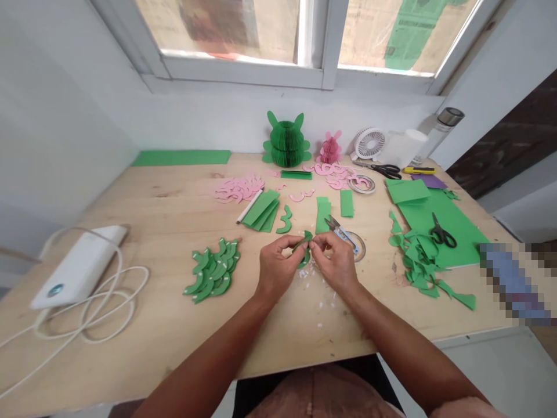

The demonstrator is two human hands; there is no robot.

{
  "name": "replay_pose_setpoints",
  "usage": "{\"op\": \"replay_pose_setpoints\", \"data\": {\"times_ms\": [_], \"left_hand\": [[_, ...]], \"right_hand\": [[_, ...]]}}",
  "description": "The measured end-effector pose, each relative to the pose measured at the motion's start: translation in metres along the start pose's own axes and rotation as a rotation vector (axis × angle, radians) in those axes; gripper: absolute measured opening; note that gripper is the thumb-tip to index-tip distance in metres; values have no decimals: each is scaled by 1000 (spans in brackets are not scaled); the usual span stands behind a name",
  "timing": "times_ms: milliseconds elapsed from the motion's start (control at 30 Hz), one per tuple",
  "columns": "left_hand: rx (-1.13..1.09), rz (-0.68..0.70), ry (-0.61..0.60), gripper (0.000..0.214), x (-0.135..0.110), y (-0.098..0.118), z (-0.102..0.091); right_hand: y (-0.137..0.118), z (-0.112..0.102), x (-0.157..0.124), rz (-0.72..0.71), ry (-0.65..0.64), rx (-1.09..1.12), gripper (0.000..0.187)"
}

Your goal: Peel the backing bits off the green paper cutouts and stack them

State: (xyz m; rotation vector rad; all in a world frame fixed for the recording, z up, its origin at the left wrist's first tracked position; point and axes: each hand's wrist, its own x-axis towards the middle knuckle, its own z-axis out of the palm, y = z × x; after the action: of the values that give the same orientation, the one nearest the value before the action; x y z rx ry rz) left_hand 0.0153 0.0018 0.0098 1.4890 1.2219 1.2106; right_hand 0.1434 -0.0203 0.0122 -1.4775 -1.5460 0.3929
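Note:
Near the table's front middle, my left hand [281, 264] pinches a small green paper cutout [307, 235] between thumb and fingers. Against the same piece, my right hand [334, 260] is closed, its fingertips pressed together at the cutout's right edge; what lies between them is too small to make out. Just beyond my right hand lie blue-handled snips [342, 232] and a roll of tape [360, 248]. Small white scraps [303, 284] are scattered below my hands. A wavy green cutout [284, 220] lies beyond my left hand, and a pile of green cutouts with white bits [213, 270] sits to the left.
Folded green paper [263, 212], pink cutouts [239, 188] and black scissors [385, 169] lie farther back. Green scraps [420, 261] and green sheets [444, 226] with scissors are at right. A green honeycomb paper figure [287, 144] stands by the wall. A white device with cables [80, 267] is left.

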Motion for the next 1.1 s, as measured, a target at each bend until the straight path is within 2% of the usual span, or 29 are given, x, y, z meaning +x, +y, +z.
{"op": "replay_pose_setpoints", "data": {"times_ms": [367, 667, 867, 1100], "left_hand": [[-7, -3, 15, 11, 0, -4, 2], [36, 57, 11, 8, -1, -1, 1], [40, 25, 18, 9, -1, -1, 3], [49, 42, 10, 12, -1, -5, 2]], "right_hand": [[3, 2, 0, 22, 1, 4, 9], [3, 2, 0, 40, -7, 18, 9], [3, 3, 0, 44, 1, -3, 7], [2, 2, -1, -28, 7, -26, 8]]}}
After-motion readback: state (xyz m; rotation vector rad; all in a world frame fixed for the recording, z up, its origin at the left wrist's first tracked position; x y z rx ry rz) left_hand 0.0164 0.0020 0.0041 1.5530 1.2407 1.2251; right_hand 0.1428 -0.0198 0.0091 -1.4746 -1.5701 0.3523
